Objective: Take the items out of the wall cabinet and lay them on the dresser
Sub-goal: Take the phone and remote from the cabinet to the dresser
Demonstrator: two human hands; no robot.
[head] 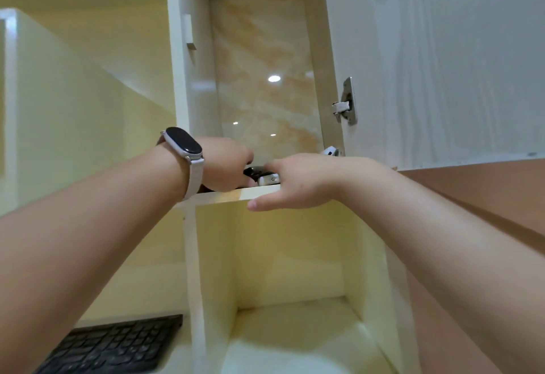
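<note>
Since wall cabinet [188,78] hides fingertips, left hand [224,164] & right hand [298,184] grip: can't tell.

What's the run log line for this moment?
phase: reaching into open wall cabinet | left hand: at dark item, grip unclear | right hand: on shelf edge by silver item, fingers hidden
</note>
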